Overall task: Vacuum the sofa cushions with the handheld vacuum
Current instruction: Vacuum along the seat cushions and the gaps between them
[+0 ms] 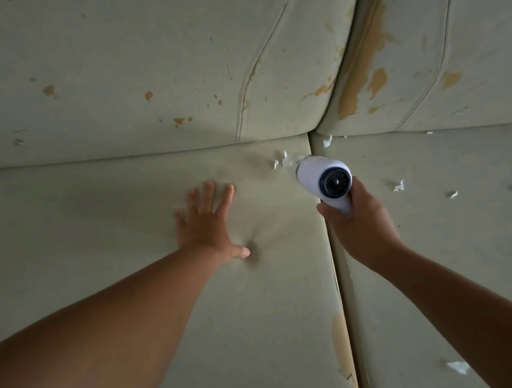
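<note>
At the seam corner, where both seat cushions meet the backrests, the handheld vacuum (324, 180) points its nozzle toward 11 o'clock, tip among a few white scraps (280, 161) on the left seat cushion (86, 225). Right hand (358, 228) wraps the white handle from below, fingers closed around it; dark rear grille faces the camera, so the nozzle mouth itself is hidden.

Left hand (208, 226) lies flat at 9 o'clock of the vacuum, fingers spread wide, holding nothing. Thumb presses a dimple into the upholstery. Judgement: the palm braces body weight and pulls the cover taut so the nozzle glides without bunching fabric.

Surroundings: right seat cushion (457, 263) carries several more white scraps, at 3 to 5 o'clock of the vacuum, well apart from each other; one (327, 141) sits just beyond the nozzle at 12 o'clock near the backrest joint. Backrest cushions (129, 63) show peeled tan patches; those are wear, not debris.

Obstructions: the gap (339, 281) between the seat cushions runs directly under the right wrist; scraps could drop in. Left cushion looks nearly done, right cushion largely untouched.
</note>
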